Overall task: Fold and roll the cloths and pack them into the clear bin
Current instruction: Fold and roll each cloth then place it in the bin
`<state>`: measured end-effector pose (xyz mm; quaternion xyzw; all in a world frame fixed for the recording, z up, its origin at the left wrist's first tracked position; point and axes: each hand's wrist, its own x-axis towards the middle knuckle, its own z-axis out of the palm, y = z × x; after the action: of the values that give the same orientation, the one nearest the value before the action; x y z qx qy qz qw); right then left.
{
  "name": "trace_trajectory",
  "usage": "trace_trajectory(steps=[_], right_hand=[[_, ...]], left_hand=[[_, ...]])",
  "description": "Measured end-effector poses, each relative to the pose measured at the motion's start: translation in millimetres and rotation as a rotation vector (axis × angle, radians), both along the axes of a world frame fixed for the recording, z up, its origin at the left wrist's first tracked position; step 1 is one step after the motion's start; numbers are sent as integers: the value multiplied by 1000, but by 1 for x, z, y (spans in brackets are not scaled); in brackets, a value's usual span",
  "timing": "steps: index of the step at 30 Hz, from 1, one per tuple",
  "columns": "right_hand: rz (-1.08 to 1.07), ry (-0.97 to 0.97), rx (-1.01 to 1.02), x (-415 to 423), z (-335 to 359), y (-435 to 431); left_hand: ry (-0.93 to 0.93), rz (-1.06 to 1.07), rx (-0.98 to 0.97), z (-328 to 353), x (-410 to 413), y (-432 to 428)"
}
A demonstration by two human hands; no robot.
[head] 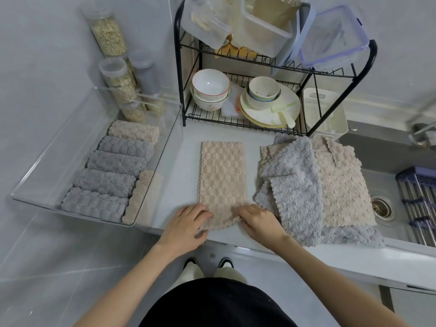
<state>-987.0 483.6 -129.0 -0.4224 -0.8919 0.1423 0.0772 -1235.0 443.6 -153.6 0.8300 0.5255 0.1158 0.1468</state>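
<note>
A beige cloth (221,175), folded into a long strip, lies on the counter in front of me. Its near end is curled up into the start of a roll. My left hand (186,226) and my right hand (258,220) both grip that near end, fingers curled over the roll. The clear bin (169,147) stands at the left and holds several rolled cloths, grey (111,181) and beige (134,131). To the right lies a loose pile of grey cloths (295,185) and beige cloths (339,182).
A black wire dish rack (236,123) with bowls, plates and plastic boxes stands behind the cloth. Jars of grain (118,83) stand behind the bin. A sink (382,206) lies at the right. The counter's front edge runs just under my hands.
</note>
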Motion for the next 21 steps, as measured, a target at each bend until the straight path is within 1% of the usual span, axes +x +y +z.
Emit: trace_trajectory(steps=[2, 4, 7, 10, 17, 19, 21], right_hand=[[-154, 57, -96, -1, 3, 3], [-282, 69, -239, 1, 6, 9], [-363, 132, -399, 3, 9, 14], [-411, 198, -491, 2, 11, 16], [-596, 242, -539, -10, 8, 22], [-646, 244, -515, -14, 8, 23], [-669, 214, -450, -18, 5, 24]], left_hand=[[23, 10, -7, 1, 1, 1], [33, 34, -3, 0, 2, 2], [-57, 164, -23, 0, 7, 9], [-127, 270, -72, 5, 8, 18], [-257, 455, -208, 15, 7, 31], [-280, 507, -265, 16, 9, 36], [-293, 561, -332, 14, 10, 40]])
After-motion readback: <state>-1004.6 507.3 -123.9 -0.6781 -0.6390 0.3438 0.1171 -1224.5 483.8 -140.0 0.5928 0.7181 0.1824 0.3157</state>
